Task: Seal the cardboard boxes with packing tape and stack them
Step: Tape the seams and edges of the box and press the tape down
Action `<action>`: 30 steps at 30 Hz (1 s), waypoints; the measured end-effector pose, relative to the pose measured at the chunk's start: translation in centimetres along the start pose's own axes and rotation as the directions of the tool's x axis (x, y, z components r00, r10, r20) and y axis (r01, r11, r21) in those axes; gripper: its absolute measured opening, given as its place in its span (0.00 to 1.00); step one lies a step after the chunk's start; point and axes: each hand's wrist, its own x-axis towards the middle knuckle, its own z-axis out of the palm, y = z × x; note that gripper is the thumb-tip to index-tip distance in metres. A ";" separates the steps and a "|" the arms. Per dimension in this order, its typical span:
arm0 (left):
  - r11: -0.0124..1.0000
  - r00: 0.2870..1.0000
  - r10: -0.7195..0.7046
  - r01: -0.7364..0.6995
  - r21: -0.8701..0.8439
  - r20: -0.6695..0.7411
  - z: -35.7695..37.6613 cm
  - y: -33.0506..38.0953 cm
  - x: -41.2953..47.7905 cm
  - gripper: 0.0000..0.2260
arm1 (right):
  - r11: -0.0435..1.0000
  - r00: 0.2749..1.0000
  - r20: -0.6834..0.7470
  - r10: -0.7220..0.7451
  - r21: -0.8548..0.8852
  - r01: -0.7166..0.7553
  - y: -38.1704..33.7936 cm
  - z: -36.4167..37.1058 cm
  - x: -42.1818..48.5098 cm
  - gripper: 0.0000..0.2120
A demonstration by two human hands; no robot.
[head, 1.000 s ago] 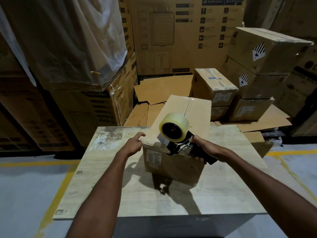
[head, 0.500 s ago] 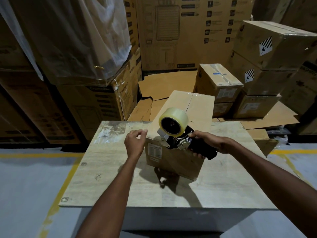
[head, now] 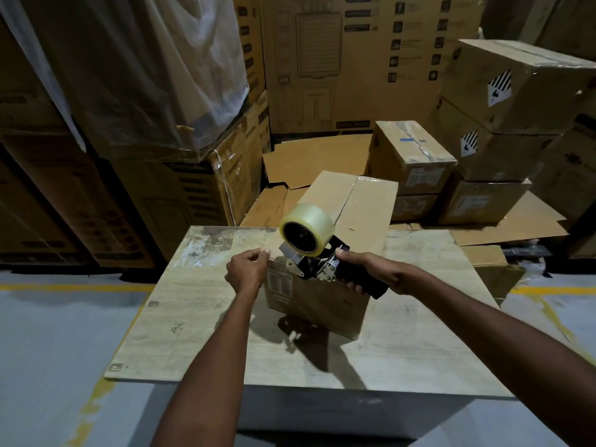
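Table point(head: 200, 317): pale worktop nearest the person, carrying the one box at working height.
Left hand point(head: 246, 272): arm reaches in from 7 o'clock. The fingers are curled, thumb meeting fingertips at the box's near-left top corner. Whether they pinch clear tape or the cardboard edge, I cannot tell. It is likely there to steady the start of the strip.
Right hand point(head: 371, 269): comes in from 4 o'clock, wrist level, clenched around the dispenser's dark handle.
Tape dispenser point(head: 317, 264): metal mouth pointed down at the box's near top edge, at 6 o'clock of the lid, probably so tape can anchor on the front face.
Tape roll point(head: 306, 229): clear and nearly full, standing above the mouth.
Box point(head: 351, 217): sits on the table, long axis running toward 12 o'clock with the flaps closed. The centre seam looks bare, so sealing seems only to be starting.
Stacked boxes point(head: 416, 156): on the floor at 1 to 2 o'clock, already taped, probably where this one goes.
Flattened cardboard point(head: 309, 159): on the floor at 12 o'clock.
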 end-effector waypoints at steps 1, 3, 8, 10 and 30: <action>1.000 1.000 -0.006 0.006 0.004 -0.002 -0.1 0.0 0.1 0.16 | 1.000 1.000 -0.014 -0.002 0.009 0.002 0.0 0.0 0.1 0.31; 1.000 1.000 -0.019 0.019 0.006 -0.007 -0.1 0.1 0.2 0.16 | 1.000 0.999 -0.037 0.001 0.020 0.000 0.2 -0.2 0.0 0.31; 1.000 0.999 -0.020 0.020 0.013 -0.038 0.2 0.1 -0.1 0.15 | 1.000 0.998 -0.060 -0.008 -0.002 0.007 1.7 -1.5 -1.5 0.31; 1.000 0.999 -0.022 0.022 0.017 -0.041 0.2 0.2 -0.2 0.14 | 1.000 0.998 -0.064 -0.014 -0.006 0.014 3.0 -2.9 -2.5 0.33; 0.691 0.875 0.289 -0.471 0.549 0.388 2.1 2.7 -5.7 0.34 | 0.999 0.997 0.073 -0.024 -0.035 0.027 5.7 -5.4 -5.5 0.29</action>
